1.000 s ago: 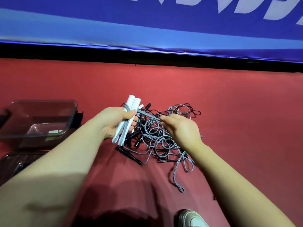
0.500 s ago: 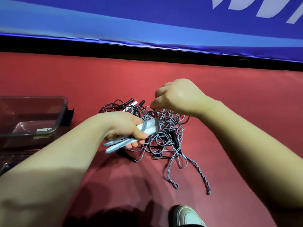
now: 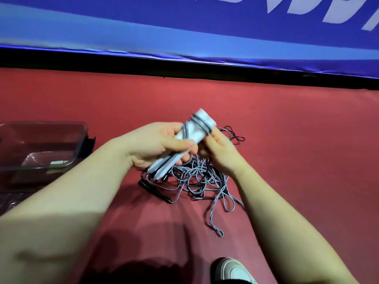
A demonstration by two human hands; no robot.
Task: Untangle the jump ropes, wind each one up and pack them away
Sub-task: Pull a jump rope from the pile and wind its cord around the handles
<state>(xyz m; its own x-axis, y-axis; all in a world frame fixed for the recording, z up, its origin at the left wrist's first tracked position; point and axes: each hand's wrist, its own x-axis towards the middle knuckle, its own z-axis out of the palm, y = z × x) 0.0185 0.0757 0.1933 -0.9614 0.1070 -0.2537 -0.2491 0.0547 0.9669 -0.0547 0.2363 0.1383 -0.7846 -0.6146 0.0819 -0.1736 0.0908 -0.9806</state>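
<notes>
White handles (image 3: 191, 140), a pair held side by side, lifted above the floor at mid-frame, tilted with the upper end away from the person. A few turns of grey cord (image 3: 200, 122) wrap around their upper end. Left hand (image 3: 155, 144) grips the handles around the middle, thumb and fingers clamped round both. Right hand (image 3: 220, 152) sits just beside the upper end, fingers curled, one fingertip on the wrapped turns; looks like it pinches the cord, exact pinch partly hidden.

Rest of the cord drops into the tangle (image 3: 196, 178) on the floor right below the hands, grey and dark loops mixed. A black handle (image 3: 154, 190) lies at its near-left edge.

Handling, as a judgement: handles light and rigid, smooth plastic, probably slippery, so hold mid-shaft with both pinned together. Cord thin, soft, springy, likely to snag in the pile and to slip off the end unless kept taut. Take it close to the handles and feed it short.

Clear bin (image 3: 85, 130) sits left of the hands, apart from the tangle, open on top. Red floor (image 3: 297, 140), matte. Blue banner (image 3: 184, 27) along the far wall over a dark strip. A shoe (image 3: 233, 270) at the bottom edge
</notes>
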